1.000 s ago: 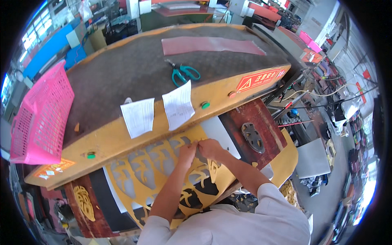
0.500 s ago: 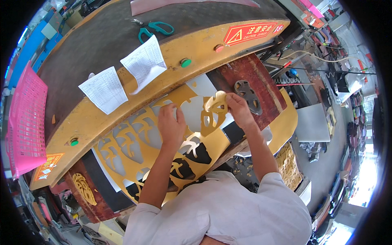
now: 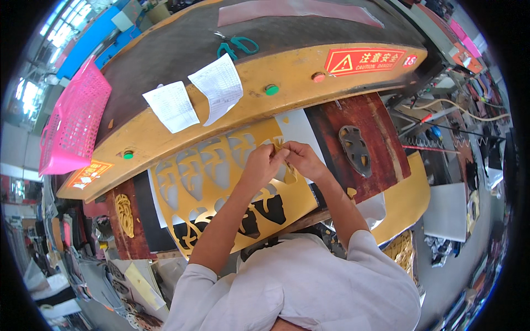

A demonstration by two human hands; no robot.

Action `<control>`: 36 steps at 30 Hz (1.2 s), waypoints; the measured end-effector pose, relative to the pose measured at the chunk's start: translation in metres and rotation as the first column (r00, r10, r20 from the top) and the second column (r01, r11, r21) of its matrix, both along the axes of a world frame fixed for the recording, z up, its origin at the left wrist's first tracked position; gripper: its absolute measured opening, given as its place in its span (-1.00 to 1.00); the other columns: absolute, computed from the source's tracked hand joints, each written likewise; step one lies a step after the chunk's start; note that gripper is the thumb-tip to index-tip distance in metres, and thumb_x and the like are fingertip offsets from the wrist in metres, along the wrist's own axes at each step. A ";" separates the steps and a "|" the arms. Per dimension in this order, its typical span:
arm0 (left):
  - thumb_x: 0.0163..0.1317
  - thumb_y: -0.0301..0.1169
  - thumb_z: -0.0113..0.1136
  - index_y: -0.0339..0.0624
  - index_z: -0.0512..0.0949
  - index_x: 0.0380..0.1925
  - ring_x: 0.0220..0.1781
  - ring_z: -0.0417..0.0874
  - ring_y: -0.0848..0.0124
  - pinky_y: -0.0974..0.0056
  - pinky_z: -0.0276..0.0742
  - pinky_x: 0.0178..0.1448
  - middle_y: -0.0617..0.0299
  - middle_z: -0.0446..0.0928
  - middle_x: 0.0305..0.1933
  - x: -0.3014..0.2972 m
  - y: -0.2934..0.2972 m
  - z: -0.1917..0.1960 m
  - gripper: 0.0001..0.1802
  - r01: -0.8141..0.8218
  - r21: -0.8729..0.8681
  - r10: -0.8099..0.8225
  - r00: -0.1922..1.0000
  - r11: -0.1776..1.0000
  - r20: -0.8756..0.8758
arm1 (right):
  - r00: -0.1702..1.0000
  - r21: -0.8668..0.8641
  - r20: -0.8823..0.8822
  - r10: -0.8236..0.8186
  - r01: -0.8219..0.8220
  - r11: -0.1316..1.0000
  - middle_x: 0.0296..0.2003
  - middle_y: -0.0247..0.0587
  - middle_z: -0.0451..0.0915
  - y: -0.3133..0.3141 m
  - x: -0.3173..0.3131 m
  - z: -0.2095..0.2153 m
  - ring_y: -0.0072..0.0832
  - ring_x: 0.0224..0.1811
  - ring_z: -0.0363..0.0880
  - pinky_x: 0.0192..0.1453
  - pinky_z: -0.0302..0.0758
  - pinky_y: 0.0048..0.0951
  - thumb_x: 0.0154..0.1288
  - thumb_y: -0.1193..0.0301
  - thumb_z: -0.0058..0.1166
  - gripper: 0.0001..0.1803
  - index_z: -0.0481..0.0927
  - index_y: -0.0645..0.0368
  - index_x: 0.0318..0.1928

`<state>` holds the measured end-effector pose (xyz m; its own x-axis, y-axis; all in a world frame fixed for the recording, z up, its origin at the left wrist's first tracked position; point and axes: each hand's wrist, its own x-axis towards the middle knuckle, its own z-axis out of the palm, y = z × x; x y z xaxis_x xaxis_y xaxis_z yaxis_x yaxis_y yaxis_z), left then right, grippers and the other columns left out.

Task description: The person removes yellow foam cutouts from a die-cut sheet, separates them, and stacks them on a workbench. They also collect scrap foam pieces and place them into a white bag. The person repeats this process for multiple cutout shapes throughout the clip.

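My right hand (image 3: 305,161) pinches a gold cut-out piece (image 3: 286,173) with openings in it, which hangs partly hidden below my fingers. Beside it, my left hand (image 3: 260,166) is closed too, its fingertips meeting the right ones at the piece's top edge. Under both hands lies a gold sheet (image 3: 301,203) with rows of cut shapes and holes, on white and black layers. A dark metal cutting die (image 3: 361,154) rests on the red-brown board (image 3: 386,160) to the right.
A yellow machine beam (image 3: 298,91) with green and red buttons crosses behind the sheet. Two paper sheets (image 3: 171,107) hang over it; teal-handled scissors (image 3: 243,45) and a pink basket (image 3: 77,121) are on top. Gold cut pieces (image 3: 125,215) lie at the left.
My left hand, earlier empty and apart, has come right to meet my right hand at the piece. The right hand has moved the piece lower over the sheet. The view has shifted.
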<state>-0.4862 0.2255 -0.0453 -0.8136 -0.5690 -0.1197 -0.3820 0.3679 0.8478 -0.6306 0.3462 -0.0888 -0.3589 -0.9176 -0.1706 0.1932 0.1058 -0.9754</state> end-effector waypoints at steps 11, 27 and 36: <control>0.48 -0.10 0.17 -0.30 0.67 -0.10 -0.23 0.82 0.07 0.08 0.71 -0.14 -0.09 0.69 -0.28 0.089 -0.060 -0.066 -0.58 -0.462 -0.032 0.401 0.731 0.886 0.552 | 0.874 -0.120 0.438 -0.209 0.288 0.950 -0.18 -0.32 0.67 0.018 -0.067 -0.022 -0.56 -0.17 0.62 -0.05 0.52 -0.47 0.69 0.28 -0.02 -0.76 0.60 0.19 -0.01; 0.51 -0.17 0.28 -0.30 0.60 -0.27 -0.59 0.61 0.49 0.32 0.48 -0.50 0.25 0.58 -0.52 -0.028 0.015 0.010 -0.64 -0.059 0.510 0.103 0.993 0.858 -0.057 | 0.985 -0.008 -0.064 0.160 -0.161 0.987 -0.13 -0.31 0.74 0.012 -0.063 0.021 -0.61 -0.13 0.60 0.02 0.54 -0.50 0.53 0.33 0.27 -0.64 0.72 0.33 0.16; 0.40 0.02 0.36 -0.42 0.61 -0.29 -0.54 0.74 0.35 0.28 0.68 -0.43 0.09 0.66 -0.49 -0.015 0.015 0.003 -0.43 -0.272 0.047 0.258 0.947 0.961 0.192 | 0.986 0.072 -0.056 0.154 -0.150 0.986 -0.20 -0.32 0.74 -0.001 -0.048 0.026 -0.66 -0.19 0.60 -0.13 0.53 -0.54 0.49 0.37 0.34 -0.69 0.76 0.37 0.06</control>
<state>-0.5014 0.2404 -0.0420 -0.5949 -0.7456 -0.3002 -0.6081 0.1732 0.7748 -0.6789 0.3456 -0.0630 -0.2273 -0.9496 -0.2157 0.1104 0.1949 -0.9746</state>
